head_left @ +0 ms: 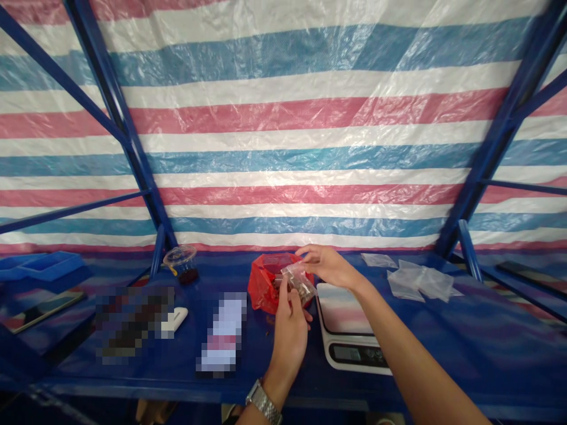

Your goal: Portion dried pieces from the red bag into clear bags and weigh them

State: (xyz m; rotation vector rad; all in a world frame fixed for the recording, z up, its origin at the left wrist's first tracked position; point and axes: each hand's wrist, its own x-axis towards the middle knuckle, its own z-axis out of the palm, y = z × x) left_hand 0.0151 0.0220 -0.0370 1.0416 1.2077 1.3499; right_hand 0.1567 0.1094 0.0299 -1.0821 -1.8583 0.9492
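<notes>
A small clear plastic bag with brownish bits inside is held between my two hands, over the right side of a red plastic bag. My left hand grips the small bag from below and in front, thumb and fingers around its lower part. From the right, my right hand pinches its upper edge. The red bag stands with its mouth open and shows brown bits within, partly hidden by my left hand. Beside it is a white kitchen scale, partly covered by my right forearm.
Several flat clear bags lie right of the scale. To the left are a blurred-out phone-like object, a white device, a clear cup with dark contents, and a blue tray. Blue frame bars flank the striped sheet behind.
</notes>
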